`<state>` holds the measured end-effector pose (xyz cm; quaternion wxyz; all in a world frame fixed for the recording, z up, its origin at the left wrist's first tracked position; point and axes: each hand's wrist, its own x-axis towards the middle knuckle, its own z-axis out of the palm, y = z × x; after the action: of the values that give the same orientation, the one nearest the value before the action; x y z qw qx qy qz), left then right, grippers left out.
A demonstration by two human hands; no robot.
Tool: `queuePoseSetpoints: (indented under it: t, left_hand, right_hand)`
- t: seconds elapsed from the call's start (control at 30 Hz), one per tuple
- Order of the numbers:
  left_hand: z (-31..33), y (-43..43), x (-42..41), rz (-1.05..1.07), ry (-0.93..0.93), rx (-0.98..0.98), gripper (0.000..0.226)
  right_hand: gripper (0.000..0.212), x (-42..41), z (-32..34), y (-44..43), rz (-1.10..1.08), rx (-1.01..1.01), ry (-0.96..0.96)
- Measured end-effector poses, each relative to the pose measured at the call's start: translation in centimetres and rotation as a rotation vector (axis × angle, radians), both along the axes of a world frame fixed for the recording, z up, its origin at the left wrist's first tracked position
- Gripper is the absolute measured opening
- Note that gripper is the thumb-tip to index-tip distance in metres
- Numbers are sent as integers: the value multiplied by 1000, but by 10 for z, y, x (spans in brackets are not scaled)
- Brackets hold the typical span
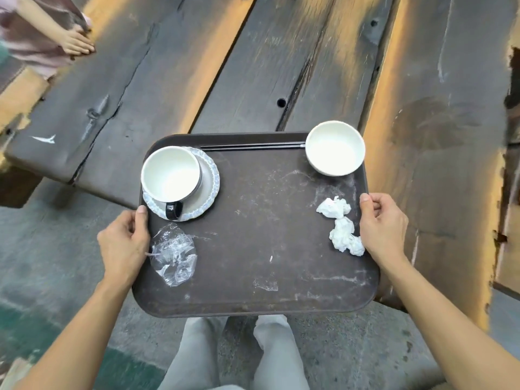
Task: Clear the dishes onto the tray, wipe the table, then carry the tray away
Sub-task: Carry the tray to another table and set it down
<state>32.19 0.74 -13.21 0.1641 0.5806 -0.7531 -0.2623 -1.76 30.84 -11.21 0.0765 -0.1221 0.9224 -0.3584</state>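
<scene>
A dark brown tray (253,249) is held in front of me, partly over the table's near edge. My left hand (123,243) grips its left rim and my right hand (382,223) grips its right rim. On the tray, a black-handled white cup (170,175) stands on a patterned saucer (209,175) at the far left. At the far right corner sits a white bowl (334,147). Black chopsticks (250,146) lie along the far rim. Crumpled clear plastic (173,254) lies near my left hand, and two crumpled white tissues (342,223) near my right hand.
The dark plank table (281,66) stretches ahead and to the right, with gaps and holes between the boards. Another person's hand (77,42) rests on the table's far left corner. Grey concrete floor (50,235) lies to the left, with my legs (233,356) below the tray.
</scene>
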Motion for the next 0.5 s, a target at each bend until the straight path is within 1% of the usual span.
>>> queuePoseSetpoints:
  t: [0.1,0.2,0.4,0.5]
  left_hand:
    - [17,28,30,84,48,-2,52]
    - [29,60,67,178,46,-9,49]
    - [53,117,135,384,61,-21,52]
    - [68,146,170,490,67,-35,50]
  right_hand:
    - [16,9,16,-1,87,-11,3]
    - [18,19,27,-6,168,-14,-19]
    - [17,45,51,-28,367,1,-1]
    - [19,66,62,-41,479,-7,-33]
